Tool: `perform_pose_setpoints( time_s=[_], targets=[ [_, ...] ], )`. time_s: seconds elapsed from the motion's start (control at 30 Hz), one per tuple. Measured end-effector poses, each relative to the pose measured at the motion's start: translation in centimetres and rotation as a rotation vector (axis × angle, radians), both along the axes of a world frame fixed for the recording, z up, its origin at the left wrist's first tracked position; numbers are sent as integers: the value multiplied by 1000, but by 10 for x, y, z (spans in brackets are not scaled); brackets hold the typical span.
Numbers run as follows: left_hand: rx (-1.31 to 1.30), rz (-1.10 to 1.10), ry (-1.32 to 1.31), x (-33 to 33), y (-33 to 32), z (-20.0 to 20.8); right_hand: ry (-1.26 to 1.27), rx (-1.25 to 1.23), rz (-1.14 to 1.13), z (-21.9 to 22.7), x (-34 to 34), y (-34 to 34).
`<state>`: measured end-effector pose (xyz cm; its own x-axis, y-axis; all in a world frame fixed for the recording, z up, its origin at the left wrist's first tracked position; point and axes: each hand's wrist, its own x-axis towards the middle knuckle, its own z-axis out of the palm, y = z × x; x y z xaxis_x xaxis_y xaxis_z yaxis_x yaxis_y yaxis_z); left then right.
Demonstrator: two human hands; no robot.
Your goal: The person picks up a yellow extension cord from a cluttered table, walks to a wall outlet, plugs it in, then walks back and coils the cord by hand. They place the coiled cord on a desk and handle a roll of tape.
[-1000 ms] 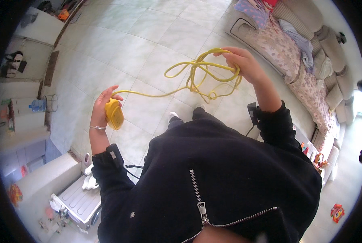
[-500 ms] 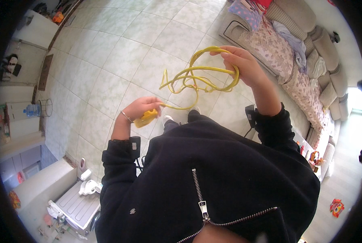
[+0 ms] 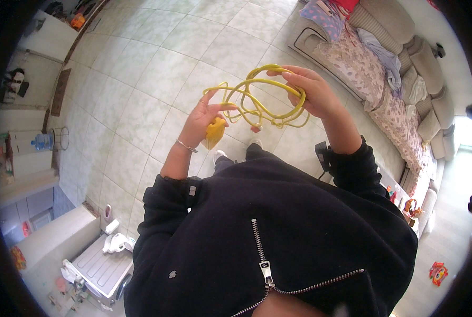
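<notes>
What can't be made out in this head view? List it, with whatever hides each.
All in the head view:
Part of the yellow block: covered by the left grip.
Strands of the yellow cable inside the right grip: covered by it, count unclear.
Reddish piece below the cable: too small to identify.
Legs: mostly covered by the black jacket.

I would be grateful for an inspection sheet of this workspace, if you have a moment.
Surface: pale, glossy floor tiles with dark joints.
Job's things: yellow plastic block and long yellow flexible cable, both held in the air.
Clutter: red-and-orange ornament-like object at the picture's lower right.
Hands: left hand holds the block, its exact grip partly hidden; right hand grips the looped cable.
Cables: the cable hangs in loose, crossing loops between the hands.
Surroundings: beige upholstered sofa with floral cover at right; clear blue plastic bottle at left.
</notes>
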<state>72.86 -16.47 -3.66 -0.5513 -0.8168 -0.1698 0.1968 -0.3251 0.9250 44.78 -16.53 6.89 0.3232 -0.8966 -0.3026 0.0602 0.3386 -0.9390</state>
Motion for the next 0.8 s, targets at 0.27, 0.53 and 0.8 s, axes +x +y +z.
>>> perform_pose_setpoints(
  time_s=[0.27, 0.53, 0.8],
  targets=[
    [-148, -49, -71, 9, 12, 15, -102, 67, -53, -1, 6, 1],
    [-672, -124, -612, -19, 16, -8, -205, 166, -42, -1, 20, 0],
    [-821, -95, -765, -20, 6, -26, -132, 145, 30, 3, 31, 3]
  ],
)
